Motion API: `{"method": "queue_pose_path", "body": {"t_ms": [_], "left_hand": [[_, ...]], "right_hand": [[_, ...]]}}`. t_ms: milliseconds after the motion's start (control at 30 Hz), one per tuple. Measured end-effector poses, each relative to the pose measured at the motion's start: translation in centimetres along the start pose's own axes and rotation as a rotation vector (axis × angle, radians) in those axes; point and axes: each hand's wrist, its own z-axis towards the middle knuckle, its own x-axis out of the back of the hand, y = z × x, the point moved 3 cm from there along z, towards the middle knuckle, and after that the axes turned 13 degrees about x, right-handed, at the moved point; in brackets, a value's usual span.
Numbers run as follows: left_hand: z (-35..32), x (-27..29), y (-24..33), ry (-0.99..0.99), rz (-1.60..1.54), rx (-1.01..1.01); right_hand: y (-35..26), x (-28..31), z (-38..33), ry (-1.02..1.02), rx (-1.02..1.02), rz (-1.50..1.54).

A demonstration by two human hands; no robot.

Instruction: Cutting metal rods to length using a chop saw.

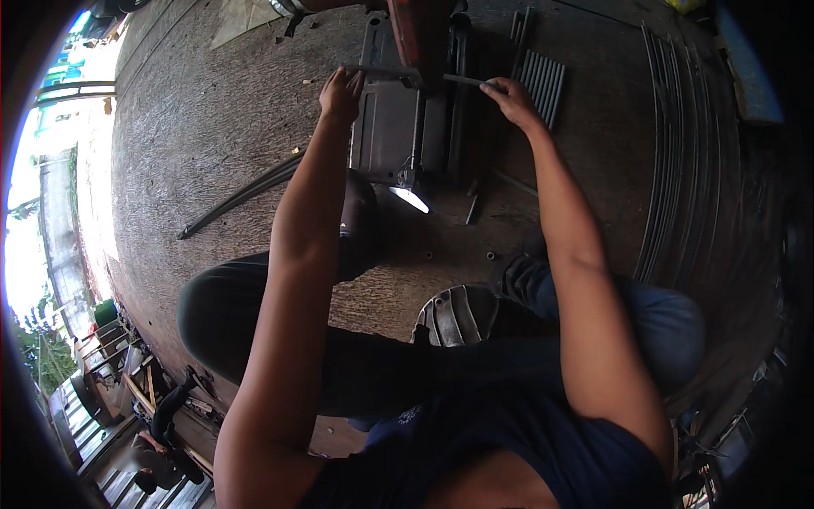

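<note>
In front of me stands a dark metal machine point(398, 127) with a red arm point(409, 34) reaching down over its middle. My left hand point(341, 95) is closed round the outer end of a grey metal bar point(381, 73), which runs toward the foot of the red arm. Opposite it, my right hand point(513, 100) pinches a thin metal rod point(462, 80) between thumb and fingers; the rod points at the machine. Whether bar and rod are one piece cannot be seen behind the red arm. A bright metal plate point(409, 199) sits at the machine's near end.
Cut rods point(543, 85) lie side by side right of the machine. Long thin rods point(670, 161) stretch along the far right, more bars point(242, 193) lie at left. Two small nut-like pieces rest on the wooden floor point(203, 110). Another person point(157, 462) is at lower left.
</note>
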Motion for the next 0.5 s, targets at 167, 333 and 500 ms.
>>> {"method": "queue_pose_path", "body": {"t_ms": [167, 333, 500], "left_hand": [[-3.2, 0.2, -4.2, 0.159, 0.372, -0.049], [-9.2, 0.3, -11.4, 0.356, 1.331, -0.365], [-12.0, 0.3, -14.5, 0.299, 1.489, -0.501]], "right_hand": [[0.5, 1.2, 1.7, -0.036, 0.071, -0.033], [0.0, 2.8, 3.0, -0.19, 0.053, -0.073], [1.8, 3.7, 1.0, -0.272, -0.412, 0.16]]}}
